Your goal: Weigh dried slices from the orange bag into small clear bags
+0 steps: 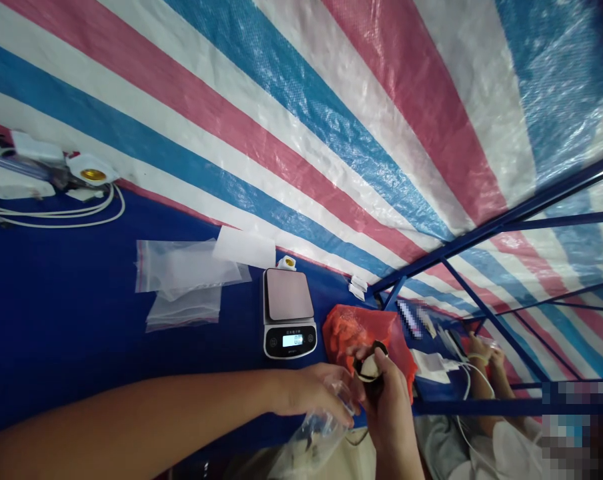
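My right hand (392,402) is closed around a dark brown, round object (370,368) with a pale, whitish face; its kind is not clear. Beside it, my left hand (324,393) grips a clear plastic bag (314,433) that hangs down over my lap, with a few dark bits showing through it. The left fingertips come close to the dark object, but I cannot tell whether they touch it. Just beyond both hands lies a red plastic bag (364,320). Left of it stands a digital kitchen scale (289,313) with its display lit.
Clear zip bags (186,267) and a white sheet (245,247) lie left of the scale on the blue table (71,300). White cables (81,215) sit at the far left. Blue metal bars (486,310) rise at right, near another person's hands (486,353).
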`<state>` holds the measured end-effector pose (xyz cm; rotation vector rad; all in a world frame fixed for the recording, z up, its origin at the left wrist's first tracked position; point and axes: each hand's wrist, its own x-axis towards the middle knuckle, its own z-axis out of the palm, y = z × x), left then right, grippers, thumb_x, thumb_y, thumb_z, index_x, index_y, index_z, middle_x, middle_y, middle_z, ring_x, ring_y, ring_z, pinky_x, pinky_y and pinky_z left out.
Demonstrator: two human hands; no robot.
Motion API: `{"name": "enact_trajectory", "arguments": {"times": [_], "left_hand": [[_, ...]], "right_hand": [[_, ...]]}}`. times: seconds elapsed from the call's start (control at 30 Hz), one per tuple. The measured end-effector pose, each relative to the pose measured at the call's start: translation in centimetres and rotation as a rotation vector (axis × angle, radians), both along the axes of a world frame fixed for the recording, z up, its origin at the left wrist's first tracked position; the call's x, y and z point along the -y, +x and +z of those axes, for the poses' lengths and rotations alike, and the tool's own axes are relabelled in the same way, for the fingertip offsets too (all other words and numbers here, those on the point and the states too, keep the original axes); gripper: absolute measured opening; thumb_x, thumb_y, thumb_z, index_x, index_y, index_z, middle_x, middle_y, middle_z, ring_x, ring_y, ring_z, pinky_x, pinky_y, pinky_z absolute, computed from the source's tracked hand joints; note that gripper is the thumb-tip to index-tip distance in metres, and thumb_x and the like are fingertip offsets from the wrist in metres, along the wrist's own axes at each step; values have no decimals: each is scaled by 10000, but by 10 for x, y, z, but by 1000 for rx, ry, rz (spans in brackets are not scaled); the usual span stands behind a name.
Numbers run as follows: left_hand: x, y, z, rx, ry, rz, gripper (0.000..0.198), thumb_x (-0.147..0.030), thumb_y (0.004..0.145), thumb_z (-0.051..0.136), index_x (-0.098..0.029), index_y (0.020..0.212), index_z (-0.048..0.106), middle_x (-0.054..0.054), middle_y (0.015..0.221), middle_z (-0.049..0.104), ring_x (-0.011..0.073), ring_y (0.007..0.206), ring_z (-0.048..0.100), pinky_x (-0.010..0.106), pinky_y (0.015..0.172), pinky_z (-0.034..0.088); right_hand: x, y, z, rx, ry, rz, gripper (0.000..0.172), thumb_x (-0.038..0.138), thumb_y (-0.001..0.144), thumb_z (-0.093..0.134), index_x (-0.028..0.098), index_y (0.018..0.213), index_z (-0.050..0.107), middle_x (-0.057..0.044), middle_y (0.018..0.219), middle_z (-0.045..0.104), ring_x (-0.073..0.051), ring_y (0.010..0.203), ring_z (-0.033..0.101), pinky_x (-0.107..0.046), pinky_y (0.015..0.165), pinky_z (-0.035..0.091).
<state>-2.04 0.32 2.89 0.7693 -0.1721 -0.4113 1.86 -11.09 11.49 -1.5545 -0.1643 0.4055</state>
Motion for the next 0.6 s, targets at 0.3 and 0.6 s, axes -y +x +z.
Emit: {"name": "enact_trajectory", "arguments": {"times": [0.3, 0.6], "left_hand": [[-6, -4, 5, 20, 16, -19, 591, -270, 401, 947, -190, 949, 742, -8, 883, 669, 161, 835, 642, 334, 816, 497], [1, 0, -5, -4, 7, -1, 585, -267, 386, 951, -193, 900, 683, -5, 881, 667, 181, 843, 640, 368, 812, 510]], "right_hand": [[3, 7, -3, -6, 176, 123, 468, 626, 890, 631, 198, 726, 537, 51, 630, 546, -16, 326, 256, -165, 326, 245], [-3, 0, 2, 114, 140, -115, 425, 504, 830, 772, 164, 695, 555, 1, 869, 642, 1, 421, 368, -153, 365, 284]]}}
